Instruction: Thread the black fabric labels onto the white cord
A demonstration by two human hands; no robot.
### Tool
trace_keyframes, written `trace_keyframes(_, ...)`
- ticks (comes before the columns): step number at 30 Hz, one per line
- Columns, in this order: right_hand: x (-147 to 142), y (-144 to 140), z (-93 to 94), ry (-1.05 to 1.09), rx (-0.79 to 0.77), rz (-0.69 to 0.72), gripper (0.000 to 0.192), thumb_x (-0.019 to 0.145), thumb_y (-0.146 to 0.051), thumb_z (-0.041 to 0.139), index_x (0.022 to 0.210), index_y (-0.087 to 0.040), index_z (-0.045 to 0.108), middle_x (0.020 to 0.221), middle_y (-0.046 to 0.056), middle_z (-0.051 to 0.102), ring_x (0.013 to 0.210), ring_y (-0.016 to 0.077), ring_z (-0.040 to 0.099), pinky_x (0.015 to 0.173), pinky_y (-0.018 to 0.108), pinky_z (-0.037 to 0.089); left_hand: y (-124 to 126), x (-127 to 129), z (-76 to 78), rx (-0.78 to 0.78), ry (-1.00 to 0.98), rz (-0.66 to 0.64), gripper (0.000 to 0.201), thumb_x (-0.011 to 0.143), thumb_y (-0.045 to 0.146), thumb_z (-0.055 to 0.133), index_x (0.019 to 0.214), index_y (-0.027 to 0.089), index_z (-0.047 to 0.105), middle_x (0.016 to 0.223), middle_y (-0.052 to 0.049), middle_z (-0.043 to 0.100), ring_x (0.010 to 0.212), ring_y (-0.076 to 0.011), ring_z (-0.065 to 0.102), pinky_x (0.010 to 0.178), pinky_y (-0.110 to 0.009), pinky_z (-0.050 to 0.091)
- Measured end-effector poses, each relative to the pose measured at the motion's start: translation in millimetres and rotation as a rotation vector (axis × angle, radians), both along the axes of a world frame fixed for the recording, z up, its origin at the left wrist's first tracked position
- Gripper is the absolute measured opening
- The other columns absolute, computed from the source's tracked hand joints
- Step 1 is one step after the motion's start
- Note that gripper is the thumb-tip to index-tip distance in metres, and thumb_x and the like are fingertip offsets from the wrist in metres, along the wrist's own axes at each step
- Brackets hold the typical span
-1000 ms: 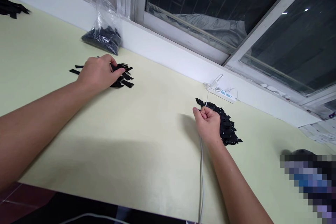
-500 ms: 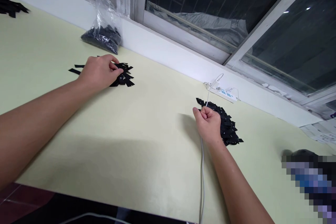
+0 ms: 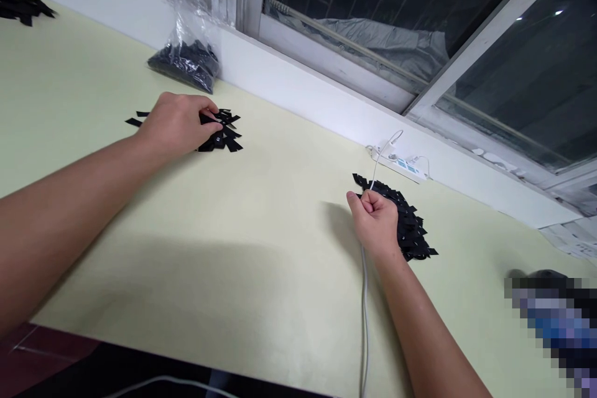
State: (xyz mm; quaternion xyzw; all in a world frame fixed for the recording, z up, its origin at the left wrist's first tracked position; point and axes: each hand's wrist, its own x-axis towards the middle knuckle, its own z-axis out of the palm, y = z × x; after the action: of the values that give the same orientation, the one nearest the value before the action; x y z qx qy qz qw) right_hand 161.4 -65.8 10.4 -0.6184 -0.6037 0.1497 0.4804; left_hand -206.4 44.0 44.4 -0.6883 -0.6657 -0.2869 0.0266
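My left hand (image 3: 180,122) pinched black strips from the small pile (image 3: 221,132) on the table (image 3: 261,273), fingers curled to separate pieces. My right hand (image 3: 377,222) was fisted around a white cable (image 3: 364,317), resting against the larger pile (image 3: 408,224).

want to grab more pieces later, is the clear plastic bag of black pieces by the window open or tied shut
Cannot tell. The clear plastic bag of black pieces stands against the white window ledge with its top crumpled and gathered upward, but no knot or opening shows.
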Motion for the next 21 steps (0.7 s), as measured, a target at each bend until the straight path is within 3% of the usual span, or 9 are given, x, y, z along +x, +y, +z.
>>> trace_keyframes(4, 1, 0, -0.6, 0.002, 0.001, 0.005, 0.05, 0.08, -0.035, 0.064, 0.061, -0.024, 0.019, 0.053, -0.008, 0.021, 0.052, 0.0091, 0.02, 0.049, 0.026, 0.02, 0, 1, 0.1, 0.0, 0.071, -0.001, 0.034, 0.089, 0.039, 0.055, 0.11, 0.02, 0.073, 0.095, -0.003, 0.073, 0.086, -0.0185, 0.058, 0.093, -0.033, 0.047)
trace_keyframes(9, 1, 1, -1.2, -0.001, -0.004, 0.002, 0.05, 0.081, -0.035, 0.064, 0.061, -0.024, 0.02, 0.053, -0.008, 0.021, 0.052, 0.009, 0.02, 0.049, 0.026, 0.02, -6, 8, 1.9, 0.072, -0.006, -0.05, 0.033, 0.09, 0.042, 0.053, 0.104, 0.021, 0.074, 0.092, -0.001, 0.073, 0.079, -0.0154, 0.056, 0.089, -0.029, 0.045)
trace_keyframes(15, 1, 1, -0.3, -0.01, -0.009, 0.003, 0.05, 0.08, -0.035, 0.064, 0.061, -0.024, 0.02, 0.053, -0.008, 0.021, 0.052, 0.0092, 0.021, 0.048, 0.026, 0.02, -6, 13, 0.1, 0.002, 0.014, -0.07, 0.035, 0.087, 0.051, 0.056, 0.098, 0.022, 0.074, 0.081, 0.001, 0.067, 0.075, -0.0152, 0.052, 0.077, -0.028, 0.043)
trace_keyframes(21, 2, 1, -1.2, -0.005, -0.006, 0.013, 0.05, 0.08, -0.036, 0.064, 0.061, -0.024, 0.02, 0.053, -0.008, 0.021, 0.052, 0.0094, 0.021, 0.049, 0.026, 0.021, -4, 12, -1.1, -0.016, -0.028, -0.051, 0.035, 0.087, 0.051, 0.056, 0.097, 0.023, 0.076, 0.074, 0.001, 0.067, 0.078, -0.0168, 0.055, 0.083, -0.03, 0.045)
